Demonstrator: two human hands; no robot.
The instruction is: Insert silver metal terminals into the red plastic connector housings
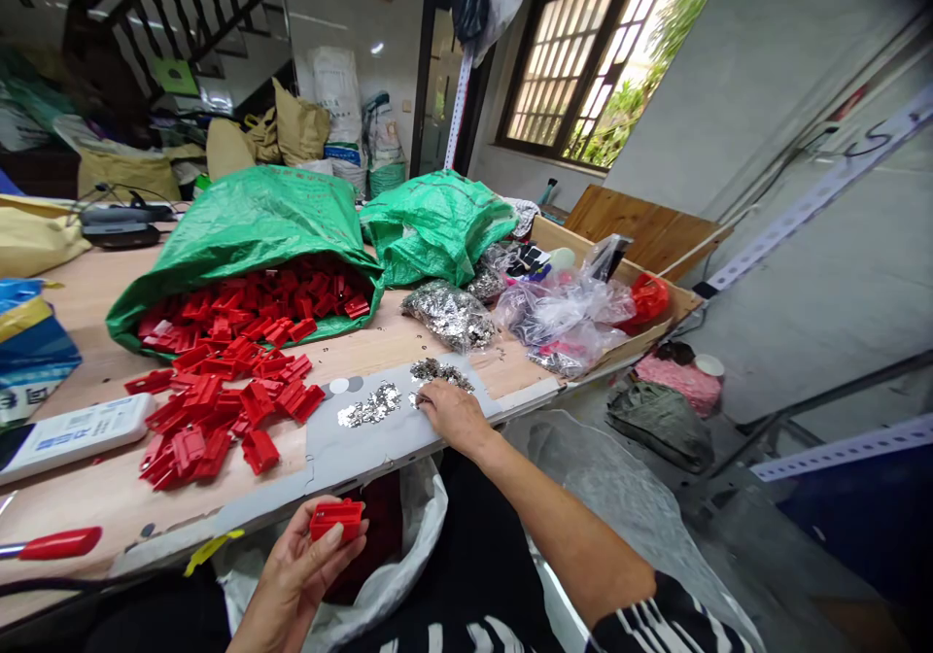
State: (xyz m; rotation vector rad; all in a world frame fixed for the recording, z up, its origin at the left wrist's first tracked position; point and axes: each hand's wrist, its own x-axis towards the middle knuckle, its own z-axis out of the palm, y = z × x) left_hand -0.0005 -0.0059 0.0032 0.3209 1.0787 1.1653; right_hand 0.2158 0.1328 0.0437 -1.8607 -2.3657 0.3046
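My left hand (306, 561) holds a small red plastic block-like part (336, 519) between thumb and fingers, over the table's front edge. My right hand (456, 415) reaches onto a grey sheet (331, 454), its fingertips drawn together at the edge of a darker heap of small metal pieces (440, 372). Whether a piece is between those fingertips is hidden. Left of that hand lies a brighter heap of small flat metal pieces (371, 405). A loose pile of red plastic parts (208, 410) spreads from the mouth of a green woven sack (269, 211) full of them.
A second green sack (437, 221) and a clear bag of metal pieces (448, 315) stand behind the heaps. Plastic bags fill a wooden tray (667, 327) at right. A white box (80, 434) and a red-handled tool (62, 543) lie left. A white sack (427, 527) hangs open below the edge.
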